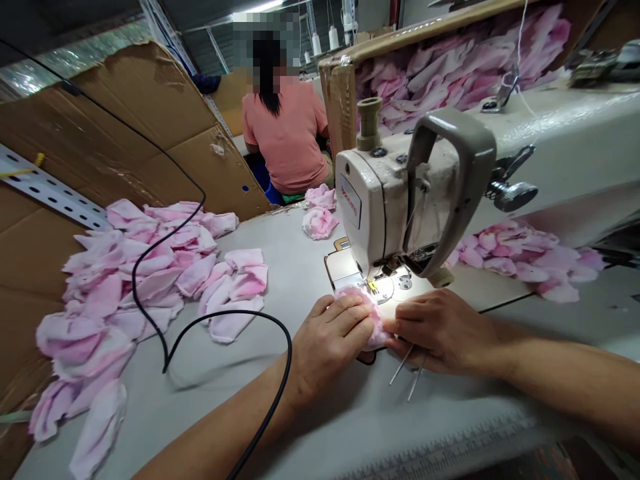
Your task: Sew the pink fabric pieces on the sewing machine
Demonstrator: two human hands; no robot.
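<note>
Gathered pink-and-white fabric petal (363,313) is sitting at the needle area, under the metal presser foot (373,287) of the cream industrial sewing machine (373,207), its far edge on the round needle plate (395,288). Left hand (327,343) is lying over it, fingers curled down and pressing. Right hand (440,331) is coming in from the right, fingertips pinching the petal's right edge. Both hands are closed on the fabric, holding it between them against the bed.

Two thin metal rods (407,368) are sticking out from under the right hand, lying on the grey work table (210,413). Black cable (235,311) is looping across the table, just beside the left wrist.

Loose pile of pink-and-white fabric petals (130,273) is lying left of the hands, well apart from them. Two rolled pink fabric flowers (319,222) are sitting behind the machine's left end. Another spread of pink petals (520,257) is lying right of the machine. Cardboard-walled bin of pink petals (450,73) is standing behind it. Large brown cardboard sheet (125,127) is lining the left side. Co-worker in a salmon T-shirt (286,137) is sitting beyond the table, back turned.
</note>
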